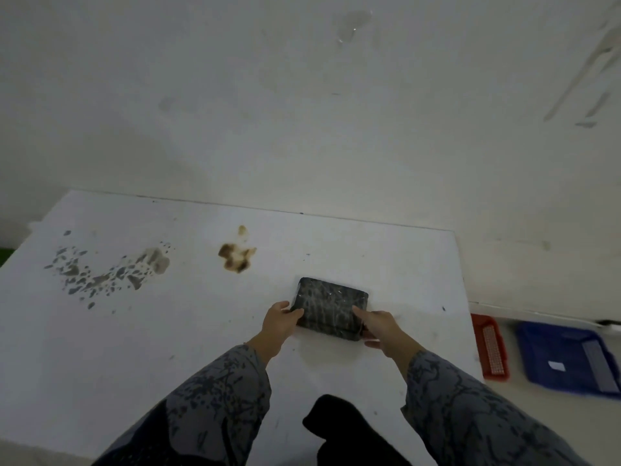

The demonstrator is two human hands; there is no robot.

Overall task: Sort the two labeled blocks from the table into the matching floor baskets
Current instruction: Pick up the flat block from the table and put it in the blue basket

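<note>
A dark rectangular block (331,306) with a shiny wrapped surface lies on the white table (168,331), right of centre. My left hand (280,322) grips its left edge and my right hand (378,326) grips its right edge, index finger laid on top. Whether the block is lifted off the table I cannot tell, and no label is readable. On the floor to the right stand a red basket (484,348) and a blue basket (551,358) with a white label inside. Only this one block is in view.
The table top carries a brown stain (237,255) and grey chipped patches (111,270) at the left. A black cloth (346,428) hangs at the table's near edge. A white wall rises behind the table. The table's right edge lies next to the red basket.
</note>
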